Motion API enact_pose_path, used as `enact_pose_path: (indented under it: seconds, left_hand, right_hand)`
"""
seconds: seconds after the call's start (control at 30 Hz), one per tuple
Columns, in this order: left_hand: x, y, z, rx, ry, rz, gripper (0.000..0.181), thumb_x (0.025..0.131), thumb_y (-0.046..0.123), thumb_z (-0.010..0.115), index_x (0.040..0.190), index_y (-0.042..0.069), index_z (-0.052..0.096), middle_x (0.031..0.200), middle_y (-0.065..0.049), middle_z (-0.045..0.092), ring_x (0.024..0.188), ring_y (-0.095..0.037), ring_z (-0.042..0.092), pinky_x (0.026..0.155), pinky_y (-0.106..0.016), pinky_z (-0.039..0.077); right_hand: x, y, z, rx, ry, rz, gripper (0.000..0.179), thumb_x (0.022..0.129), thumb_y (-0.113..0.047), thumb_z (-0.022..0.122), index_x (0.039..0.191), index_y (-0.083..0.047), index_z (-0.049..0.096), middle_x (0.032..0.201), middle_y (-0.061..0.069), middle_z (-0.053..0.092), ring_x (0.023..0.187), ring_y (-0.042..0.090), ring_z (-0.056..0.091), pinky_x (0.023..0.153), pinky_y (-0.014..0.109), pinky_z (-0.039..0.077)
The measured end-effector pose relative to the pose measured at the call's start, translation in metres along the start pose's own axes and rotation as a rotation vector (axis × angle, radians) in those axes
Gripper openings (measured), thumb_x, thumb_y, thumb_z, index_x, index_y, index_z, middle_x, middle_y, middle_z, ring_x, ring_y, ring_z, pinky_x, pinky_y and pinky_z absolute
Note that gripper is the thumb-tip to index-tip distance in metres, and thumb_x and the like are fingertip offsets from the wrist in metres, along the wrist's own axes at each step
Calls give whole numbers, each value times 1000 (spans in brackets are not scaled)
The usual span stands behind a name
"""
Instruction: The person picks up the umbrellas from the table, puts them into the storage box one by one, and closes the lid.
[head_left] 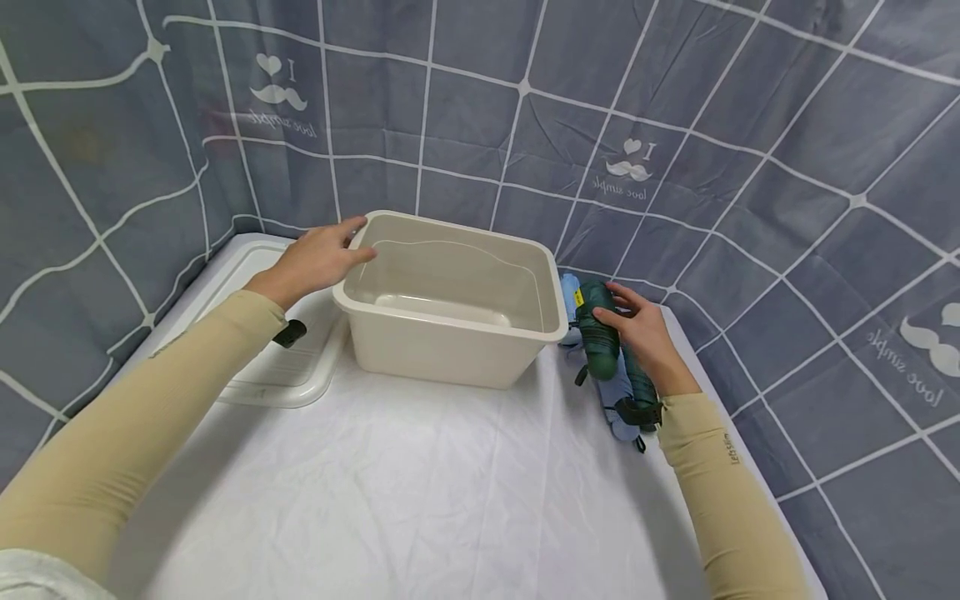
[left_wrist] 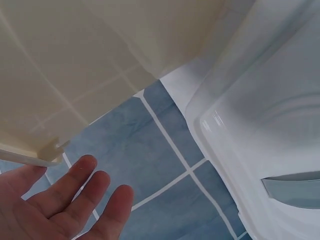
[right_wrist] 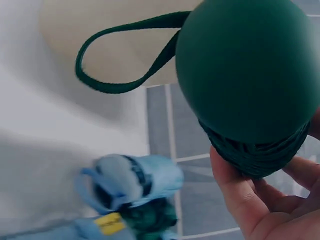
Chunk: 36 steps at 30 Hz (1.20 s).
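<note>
A beige plastic storage bin (head_left: 427,350) stands upright on the white-covered table. My left hand (head_left: 318,260) holds its left rim, thumb over the inner side; in the left wrist view the fingers (left_wrist: 82,192) lie outside, below the rim. My right hand (head_left: 637,325) grips a dark green folded umbrella (head_left: 597,333), raised over other umbrellas just right of the bin. Its rounded end and wrist loop (right_wrist: 112,90) fill much of the right wrist view. Under it lie a light blue folded umbrella (head_left: 617,400) and another green one (head_left: 640,379), with a further blue umbrella (head_left: 570,292) behind.
A white lid (head_left: 300,392) lies flat to the left of the bin, partly under my left forearm. Grey curtain (head_left: 480,108) with white grid lines encloses the back and sides. White cloth (head_left: 420,483) covers the tabletop in front.
</note>
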<state>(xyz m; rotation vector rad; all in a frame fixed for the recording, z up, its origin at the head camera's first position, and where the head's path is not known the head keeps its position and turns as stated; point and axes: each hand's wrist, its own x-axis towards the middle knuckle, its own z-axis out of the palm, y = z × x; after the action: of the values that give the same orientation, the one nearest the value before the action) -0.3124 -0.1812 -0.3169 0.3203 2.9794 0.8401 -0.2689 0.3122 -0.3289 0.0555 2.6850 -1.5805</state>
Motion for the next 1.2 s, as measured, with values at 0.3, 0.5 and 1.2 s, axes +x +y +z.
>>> enact_pose_path:
  seconds: [0.3, 0.5, 1.2]
  left_hand:
    - [1, -1, 1, -19, 3, 2, 80, 99, 64, 41, 163, 22, 18, 150, -26, 47, 140, -46, 41, 106, -68, 34]
    - [0, -1, 0, -7, -2, 0, 80, 99, 64, 40, 163, 22, 17, 150, -25, 47, 141, -46, 41, 106, -68, 34]
    - [1, -1, 1, 9, 14, 22, 79, 99, 63, 40, 164, 23, 16, 158, -20, 39, 145, -46, 34, 108, -68, 32]
  right_hand:
    - [2, -36, -17, 45, 2, -9, 71, 99, -26, 66, 160, -20, 30, 163, 16, 29, 141, 33, 40, 108, 48, 43]
    - [6, -57, -19, 51, 11, -9, 70, 98, -26, 67, 159, -20, 34, 162, 16, 29, 140, 33, 41, 111, 53, 42]
    - [29, -132, 5, -23, -64, -60, 67, 96, -29, 69, 156, -28, 40, 160, 13, 35, 133, 31, 52, 108, 49, 46]
